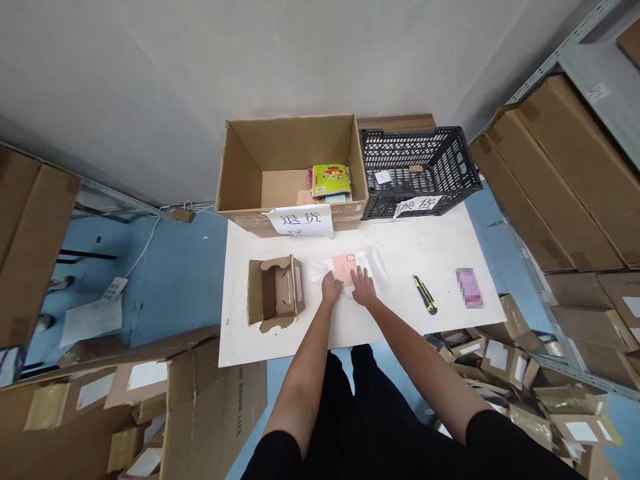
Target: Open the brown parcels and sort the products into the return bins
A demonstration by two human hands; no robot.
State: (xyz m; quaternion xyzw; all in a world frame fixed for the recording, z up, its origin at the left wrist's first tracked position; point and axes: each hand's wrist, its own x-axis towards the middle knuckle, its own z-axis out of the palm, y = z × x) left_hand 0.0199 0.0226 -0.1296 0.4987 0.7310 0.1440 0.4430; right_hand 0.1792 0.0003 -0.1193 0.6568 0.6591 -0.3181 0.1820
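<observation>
A pink booklet or card lies flat on the white table inside a clear plastic bag that spreads out on both sides of it. My left hand is closed at the booklet's lower left corner, with the bag's edge under its fingers. On the lower right part, my right hand rests with its fingers spread flat. Left of my hands stands a small opened cardboard box, its flaps up. A yellow-black utility knife lies to the right, and beyond it a blurred pink-purple item.
At the table's back, a large cardboard box holds colourful packets. Beside it, a black plastic crate contains a few small items. Cartons on shelves rise at right. Opened boxes pile below, and a big carton stands lower left.
</observation>
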